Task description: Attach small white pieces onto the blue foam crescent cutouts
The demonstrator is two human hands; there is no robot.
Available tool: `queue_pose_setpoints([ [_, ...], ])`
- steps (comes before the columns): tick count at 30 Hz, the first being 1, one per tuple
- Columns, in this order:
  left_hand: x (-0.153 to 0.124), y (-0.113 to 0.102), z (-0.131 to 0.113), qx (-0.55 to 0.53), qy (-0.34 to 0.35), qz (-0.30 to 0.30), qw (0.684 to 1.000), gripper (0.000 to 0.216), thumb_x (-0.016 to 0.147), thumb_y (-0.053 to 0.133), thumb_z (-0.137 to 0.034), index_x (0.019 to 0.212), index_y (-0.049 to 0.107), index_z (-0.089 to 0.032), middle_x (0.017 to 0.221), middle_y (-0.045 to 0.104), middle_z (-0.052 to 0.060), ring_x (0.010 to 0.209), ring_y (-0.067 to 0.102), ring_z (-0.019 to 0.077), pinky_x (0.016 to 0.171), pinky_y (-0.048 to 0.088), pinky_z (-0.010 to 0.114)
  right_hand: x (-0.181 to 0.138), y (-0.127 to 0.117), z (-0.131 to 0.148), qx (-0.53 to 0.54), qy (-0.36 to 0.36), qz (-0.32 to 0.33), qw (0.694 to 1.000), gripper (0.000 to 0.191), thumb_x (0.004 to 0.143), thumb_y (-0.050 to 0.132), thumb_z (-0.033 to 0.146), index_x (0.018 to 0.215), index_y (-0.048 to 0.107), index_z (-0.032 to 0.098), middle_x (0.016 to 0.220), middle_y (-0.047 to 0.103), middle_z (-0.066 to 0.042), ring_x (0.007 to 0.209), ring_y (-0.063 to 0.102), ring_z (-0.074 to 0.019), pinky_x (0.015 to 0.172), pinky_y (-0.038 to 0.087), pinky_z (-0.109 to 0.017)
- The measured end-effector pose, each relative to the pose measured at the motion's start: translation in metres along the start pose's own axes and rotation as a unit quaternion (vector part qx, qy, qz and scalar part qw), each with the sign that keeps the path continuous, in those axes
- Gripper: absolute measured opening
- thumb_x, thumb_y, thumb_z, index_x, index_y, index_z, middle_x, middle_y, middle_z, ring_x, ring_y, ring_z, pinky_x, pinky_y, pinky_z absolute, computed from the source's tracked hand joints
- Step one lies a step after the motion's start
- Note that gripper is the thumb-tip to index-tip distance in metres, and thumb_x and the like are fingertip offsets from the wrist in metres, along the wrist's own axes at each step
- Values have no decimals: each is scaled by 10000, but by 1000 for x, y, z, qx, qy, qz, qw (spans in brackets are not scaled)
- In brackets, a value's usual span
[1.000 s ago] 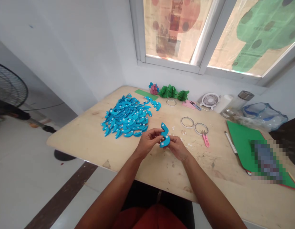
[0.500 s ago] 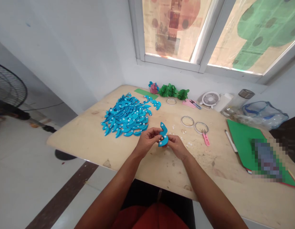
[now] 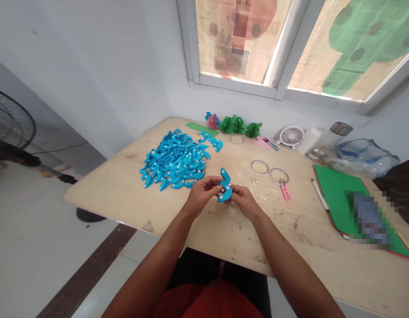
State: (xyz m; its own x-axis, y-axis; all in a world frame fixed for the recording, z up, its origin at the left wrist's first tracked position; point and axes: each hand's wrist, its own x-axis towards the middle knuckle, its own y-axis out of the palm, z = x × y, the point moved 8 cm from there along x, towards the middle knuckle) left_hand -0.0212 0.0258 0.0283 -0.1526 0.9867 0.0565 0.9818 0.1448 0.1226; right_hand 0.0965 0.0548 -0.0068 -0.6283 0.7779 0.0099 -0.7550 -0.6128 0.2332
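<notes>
My left grip [image 3: 203,193] and right grip [image 3: 244,201] pinch a blue cutout [image 3: 226,194] (white-patched); a blue pile [image 3: 176,161] lies at ten o'clock.

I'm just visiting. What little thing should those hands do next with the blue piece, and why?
Perhaps the right hand should press the white square nearest it while the left hand steadies the curved blue piece. Both hands hold the piece above the table, and that square faces up, close to the right hand.
</notes>
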Motion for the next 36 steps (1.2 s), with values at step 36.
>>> queue_pose_setpoints([
  [36,3,-6,0,-11,-1,-12,1000,278,635,710,-265,885,679,-146,743,691,36,667,618,153,607,498,259,-14,0,48,-272,-226,-111,929,202,763,548,183,961,582,205,849,623,-29,664,552,-129,653,468,-268],
])
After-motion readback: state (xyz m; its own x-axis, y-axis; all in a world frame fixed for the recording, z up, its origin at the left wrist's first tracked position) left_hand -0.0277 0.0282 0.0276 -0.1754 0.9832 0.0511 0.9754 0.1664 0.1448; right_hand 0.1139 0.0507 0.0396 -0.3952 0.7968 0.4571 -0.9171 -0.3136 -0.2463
